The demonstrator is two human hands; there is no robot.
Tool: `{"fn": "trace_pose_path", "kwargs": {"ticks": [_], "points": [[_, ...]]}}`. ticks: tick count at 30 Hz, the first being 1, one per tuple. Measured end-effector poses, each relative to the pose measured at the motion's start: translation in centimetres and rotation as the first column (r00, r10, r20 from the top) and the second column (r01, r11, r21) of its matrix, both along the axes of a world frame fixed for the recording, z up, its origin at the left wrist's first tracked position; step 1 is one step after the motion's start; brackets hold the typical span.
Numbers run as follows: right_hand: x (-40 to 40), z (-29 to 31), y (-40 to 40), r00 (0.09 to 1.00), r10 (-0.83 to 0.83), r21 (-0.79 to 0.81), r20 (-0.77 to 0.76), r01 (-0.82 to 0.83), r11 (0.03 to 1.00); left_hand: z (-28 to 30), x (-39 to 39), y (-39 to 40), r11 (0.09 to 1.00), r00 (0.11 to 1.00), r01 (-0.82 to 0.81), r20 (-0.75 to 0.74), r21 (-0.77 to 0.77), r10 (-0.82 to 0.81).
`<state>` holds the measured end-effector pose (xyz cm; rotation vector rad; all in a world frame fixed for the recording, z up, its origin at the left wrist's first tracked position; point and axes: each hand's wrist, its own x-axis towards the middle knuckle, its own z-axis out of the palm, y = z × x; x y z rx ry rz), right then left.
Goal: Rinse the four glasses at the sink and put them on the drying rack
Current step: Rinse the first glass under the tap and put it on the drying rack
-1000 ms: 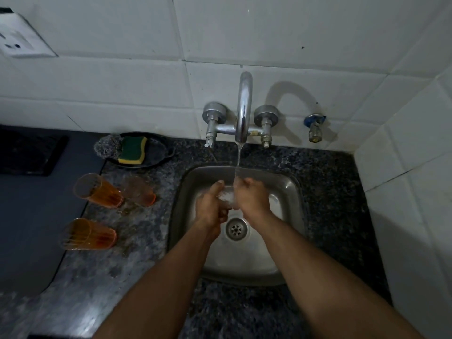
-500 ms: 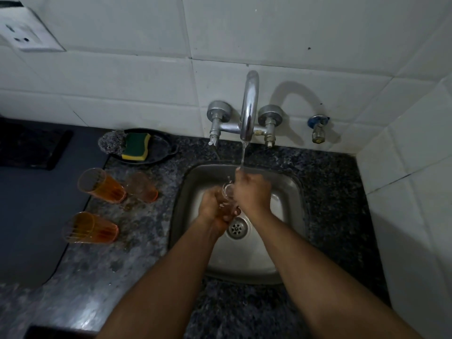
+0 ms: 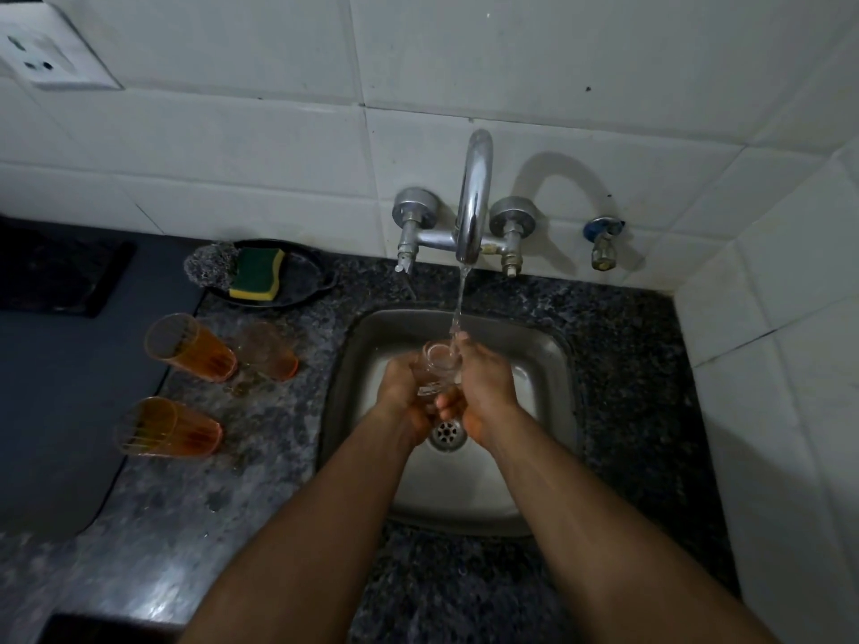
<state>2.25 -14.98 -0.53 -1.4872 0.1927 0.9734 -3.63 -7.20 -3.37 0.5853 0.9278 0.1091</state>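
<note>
A clear glass (image 3: 438, 364) is upright over the steel sink (image 3: 544, 350), its mouth under the water running from the chrome tap (image 3: 474, 197). My left hand (image 3: 400, 392) grips its left side and my right hand (image 3: 483, 388) grips its right side, with the fingers wrapped around its lower part. Three orange-tinted glasses stand on the granite counter left of the sink: one at the back left (image 3: 188, 348), a paler one beside it (image 3: 268, 350), and one nearer me (image 3: 165, 429).
A black dish (image 3: 307, 276) holds a green and yellow sponge (image 3: 256, 274) and a steel scrubber (image 3: 209, 268) behind the glasses. A dark mat (image 3: 56, 411) covers the counter at the left. White tiled walls close in the back and right; a small blue-capped valve (image 3: 602, 239) juts out.
The glass has come into view between my hands with its mouth turned up under the stream. Both hands shifted their grip around it. The camera moved closer and lower.
</note>
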Motion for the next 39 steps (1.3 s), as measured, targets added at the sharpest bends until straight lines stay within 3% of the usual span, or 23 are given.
{"fn": "trace_pose_path", "kwargs": {"ticks": [4,6,9,12,13,15,17,18,19,20,22,23,25,26,27,29,32,33,34,35,36,38,39], "points": [[-1.7,0.0,-0.7,0.963,0.083,0.112,0.258,-0.115,0.987,-0.3,0.5,0.4,0.999,0.997,-0.047,-0.056,-0.006,0.047],[-2.1,-0.4,-1.0,0.933,0.070,0.091,0.352,-0.108,0.990,-0.4,0.7,0.1,1.000,0.995,-0.027,-0.097,0.007,0.027],[-0.5,-0.7,-0.5,0.927,0.074,-0.104,0.367,-0.038,0.994,-0.7,1.0,-0.4,0.994,0.981,-0.098,-0.165,0.037,0.103],[1.0,0.0,-0.1,0.952,0.129,-0.178,0.277,-0.081,0.981,-1.2,1.0,-0.3,0.958,0.950,-0.164,-0.222,0.235,0.217],[1.0,0.1,-0.2,0.933,0.170,-0.184,0.317,-0.115,0.976,-1.3,1.0,-0.2,0.937,0.954,-0.156,-0.198,0.314,0.225],[0.9,-0.5,-0.9,0.786,0.287,-0.231,0.547,-0.189,0.955,-1.0,1.1,0.4,0.923,0.983,-0.062,-0.137,0.379,0.122],[1.3,-1.5,-2.2,0.495,0.349,-0.266,0.796,-0.231,0.936,-0.3,1.0,1.4,0.951,0.990,0.117,-0.111,0.286,-0.089],[1.7,-2.2,-2.6,0.341,0.383,-0.301,0.858,-0.271,0.914,0.1,1.0,1.7,0.951,0.975,0.210,-0.122,0.227,-0.186],[2.0,-2.6,-3.0,0.246,0.398,-0.320,0.884,-0.303,0.898,0.4,1.0,1.7,0.946,0.959,0.263,-0.159,0.188,-0.235],[2.1,-2.6,-3.0,0.216,0.398,-0.325,0.892,-0.307,0.895,0.6,1.1,1.7,0.944,0.950,0.273,-0.208,0.183,-0.234],[1.8,-2.2,-2.0,0.320,0.364,-0.304,0.874,-0.223,0.926,0.6,1.4,1.1,0.944,0.957,0.196,-0.261,0.265,-0.125],[1.9,-1.8,-1.1,0.460,0.349,-0.321,0.817,-0.139,0.937,0.4,1.5,0.6,0.930,0.969,0.125,-0.244,0.346,-0.040],[2.8,-1.1,0.1,0.831,0.219,-0.327,0.511,-0.048,0.944,0.0,1.2,-0.1,0.868,0.983,0.013,-0.167,0.497,0.081],[3.3,-0.8,0.2,0.925,0.167,-0.317,0.340,-0.055,0.947,-0.1,0.9,-0.5,0.842,0.989,-0.008,-0.122,0.540,0.088],[3.5,-0.6,-0.1,0.948,0.167,-0.304,0.270,-0.081,0.949,0.0,0.6,-0.6,0.837,0.994,-0.008,-0.088,0.547,0.067],[3.2,-0.8,-0.9,0.872,0.217,-0.231,0.438,-0.123,0.965,0.5,0.6,-0.3,0.883,0.997,0.032,-0.082,0.469,0.007],[2.3,-1.3,-2.8,0.536,0.259,-0.177,0.803,-0.201,0.964,2.0,1.4,0.7,0.966,0.981,0.138,-0.162,0.217,-0.104],[2.1,-1.6,-3.2,0.428,0.274,-0.196,0.861,-0.218,0.956,2.5,1.6,1.0,0.966,0.970,0.189,-0.185,0.175,-0.156],[2.1,-2.0,-3.6,0.386,0.279,-0.200,0.879,-0.232,0.952,2.7,1.7,1.1,0.954,0.957,0.238,-0.211,0.183,-0.199],[2.4,-2.3,-3.7,0.427,0.283,-0.195,0.859,-0.238,0.951,2.9,1.8,1.2,0.937,0.948,0.270,-0.231,0.223,-0.218],[2.7,-2.2,-3.5,0.554,0.285,-0.182,0.782,-0.234,0.955,2.7,1.7,1.0,0.919,0.949,0.273,-0.234,0.286,-0.209],[3.3,-0.9,-2.4,0.852,0.244,-0.178,0.463,-0.180,0.967,1.9,1.8,0.5,0.885,0.981,0.175,-0.153,0.431,-0.120],[3.7,-0.3,-1.9,0.911,0.226,-0.220,0.346,-0.155,0.963,1.5,1.9,0.1,0.875,0.994,0.102,-0.087,0.473,-0.069]]}}
